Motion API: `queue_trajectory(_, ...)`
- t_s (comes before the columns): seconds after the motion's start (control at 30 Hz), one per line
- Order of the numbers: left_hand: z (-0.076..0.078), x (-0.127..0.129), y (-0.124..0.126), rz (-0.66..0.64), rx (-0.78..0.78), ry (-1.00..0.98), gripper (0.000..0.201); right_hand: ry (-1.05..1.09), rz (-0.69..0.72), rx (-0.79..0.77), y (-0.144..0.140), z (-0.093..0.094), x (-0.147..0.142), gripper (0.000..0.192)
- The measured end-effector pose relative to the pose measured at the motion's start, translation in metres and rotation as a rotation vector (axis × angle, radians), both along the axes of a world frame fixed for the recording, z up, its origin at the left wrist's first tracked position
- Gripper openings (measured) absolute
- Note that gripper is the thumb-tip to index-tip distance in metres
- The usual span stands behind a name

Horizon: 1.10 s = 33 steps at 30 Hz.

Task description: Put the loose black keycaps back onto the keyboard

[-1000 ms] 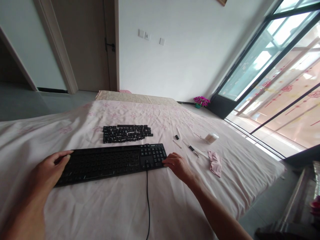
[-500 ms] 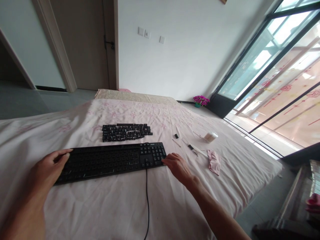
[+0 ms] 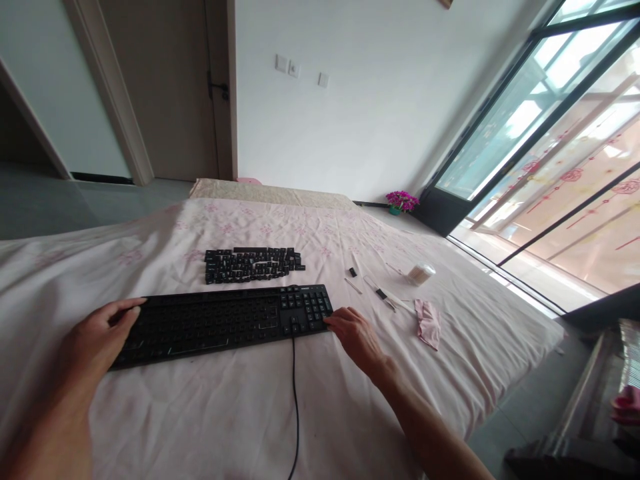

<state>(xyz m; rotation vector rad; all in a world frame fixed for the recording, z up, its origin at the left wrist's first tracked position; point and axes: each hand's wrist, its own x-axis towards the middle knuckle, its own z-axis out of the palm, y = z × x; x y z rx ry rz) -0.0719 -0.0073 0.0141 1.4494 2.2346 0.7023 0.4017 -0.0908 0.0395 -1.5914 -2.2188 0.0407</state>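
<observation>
A black keyboard (image 3: 225, 323) lies across the pale pink floral sheet (image 3: 280, 227) in front of me, its cable (image 3: 294, 400) running toward me. My left hand (image 3: 97, 340) grips the keyboard's left end, thumb on its far edge. My right hand (image 3: 353, 333) holds the right end by the number pad. Behind the keyboard sits a flat cluster of loose black keycaps (image 3: 250, 264).
To the right lie a small black piece (image 3: 353, 272), thin sticks and tools (image 3: 383, 295), a folded pink cloth (image 3: 429, 323) and a tub of cotton swabs (image 3: 421, 273). Purple flowers (image 3: 403, 201) stand on the floor by the glass doors. A wooden door is at the back left.
The keyboard has shifted slightly away from me and the view has tilted a little; both hands stay on its ends.
</observation>
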Motion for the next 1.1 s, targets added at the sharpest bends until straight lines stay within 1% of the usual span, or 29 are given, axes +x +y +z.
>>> queue_trajectory(0.23,-0.008,-0.006,0.003,-0.023,0.029,0.021,0.044,0.043,-0.027,0.003,-0.002,-0.004,-0.001,0.022)
queue_trajectory(0.37,-0.006,-0.005,0.002,-0.021,0.037,0.013,0.043,0.05,-0.067,0.013,-0.002,-0.006,0.0,0.024)
queue_trajectory(0.53,-0.002,-0.003,0.001,-0.019,0.045,0.011,0.041,0.01,-0.068,0.022,-0.003,-0.007,-0.002,0.023)
queue_trajectory(0.77,0.002,0.0,0.001,0.006,0.043,0.003,0.039,0.047,-0.109,0.013,-0.002,-0.003,-0.005,0.018)
queue_trajectory(0.9,0.004,0.001,0.001,0.027,0.013,0.005,0.037,0.043,-0.142,-0.002,-0.002,0.0,-0.002,0.015)
queue_trajectory(0.97,0.004,0.0,0.002,0.029,0.005,0.011,0.037,0.015,-0.136,-0.007,-0.002,0.003,-0.001,0.016)
queue_trajectory(1.1,0.003,0.0,0.003,0.032,0.001,0.014,0.038,-0.071,-0.074,-0.013,-0.002,0.009,-0.002,0.022)
